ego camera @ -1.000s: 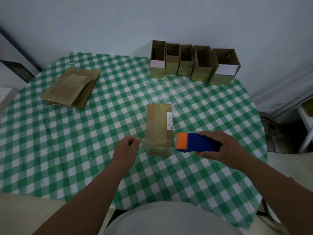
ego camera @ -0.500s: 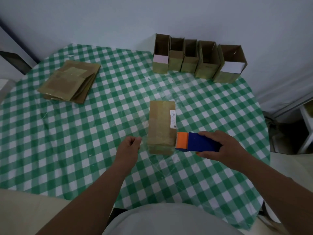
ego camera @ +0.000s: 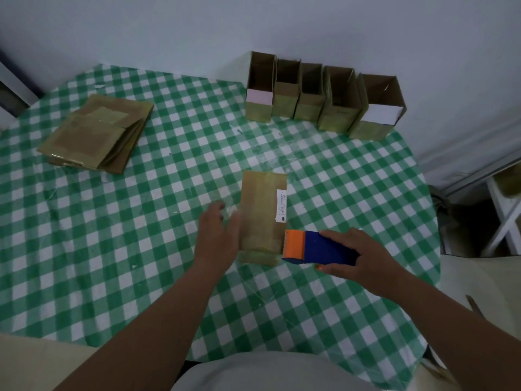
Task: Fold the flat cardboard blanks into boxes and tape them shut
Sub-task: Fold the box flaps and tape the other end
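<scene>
A folded cardboard box (ego camera: 260, 213) with a white label lies on its side in the middle of the table. My left hand (ego camera: 218, 238) is open, its straight fingers laid against the box's left side; it looks blurred. My right hand (ego camera: 363, 258) grips a blue and orange tape dispenser (ego camera: 315, 248), whose orange head touches the box's near right corner. A stack of flat cardboard blanks (ego camera: 95, 134) lies at the far left. Several finished open-topped boxes (ego camera: 324, 100) stand in a row by the wall.
The round table carries a green and white checked cloth (ego camera: 141, 249) under clear plastic. A pale wall (ego camera: 253, 29) stands right behind the boxes. A white frame (ego camera: 504, 221) stands off the table's right side.
My left hand has opened from a pinch and moved forward and right against the box's left side. The tape dispenser has stayed at the box's near right corner.
</scene>
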